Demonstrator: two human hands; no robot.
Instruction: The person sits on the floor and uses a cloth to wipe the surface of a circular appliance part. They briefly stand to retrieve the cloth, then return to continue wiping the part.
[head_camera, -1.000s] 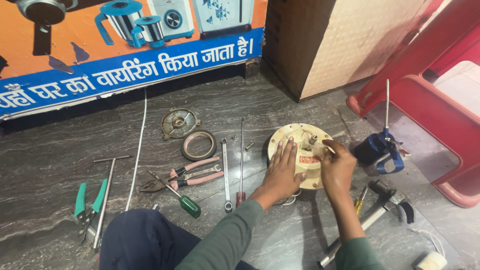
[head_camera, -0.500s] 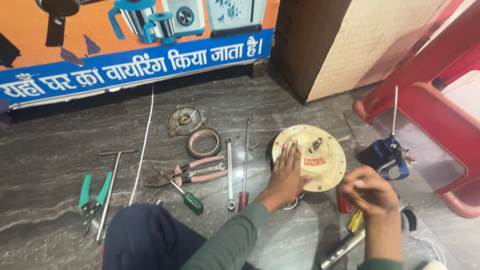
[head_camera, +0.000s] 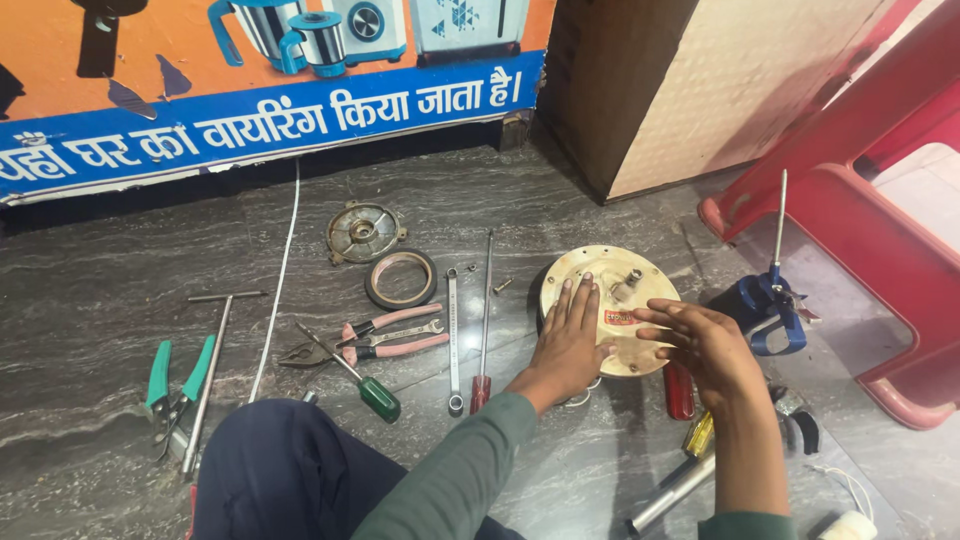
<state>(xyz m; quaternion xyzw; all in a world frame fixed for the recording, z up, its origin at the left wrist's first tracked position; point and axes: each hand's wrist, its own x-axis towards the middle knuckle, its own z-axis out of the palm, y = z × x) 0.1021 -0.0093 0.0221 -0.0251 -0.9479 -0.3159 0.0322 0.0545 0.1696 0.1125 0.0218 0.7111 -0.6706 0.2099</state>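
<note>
- Round cream motor housing (head_camera: 612, 305) sits flat on the grey stone floor (head_camera: 120, 330), just right of frame centre, with a short metal shaft stub (head_camera: 630, 280) sticking up near its 1 o'clock.
- Left hand (head_camera: 568, 340) lies flat on the housing's 8 o'clock edge, fingers spread and pointing to 12. It presses down and clamps nothing.
- Right hand (head_camera: 705, 345) is at the 4 o'clock rim, fingers open and extended toward the centre, holding nothing; I can't tell whether the fingertips touch the disc or hover just off it.
- Judgement: the step looks like steadying or turning the housing by hand. Keep the left palm as the anchor and work the rim with the right, staying clear of the shaft stub.
- Keep the pressure even, since a push on one edge could tip the disc on whatever sits under it.
- Tools in reach: long red-handled screwdriver (head_camera: 484, 320) and spanner (head_camera: 453, 340) at 9 o'clock of the housing, pink-handled pliers (head_camera: 385, 335) further out the same way.
- Loose small screw (head_camera: 502, 286) at 10 o'clock, near the housing. Mind it when sliding anything.
- Blue tool (head_camera: 765, 305) stands close at 3 o'clock, so watch the right elbow.
</note>
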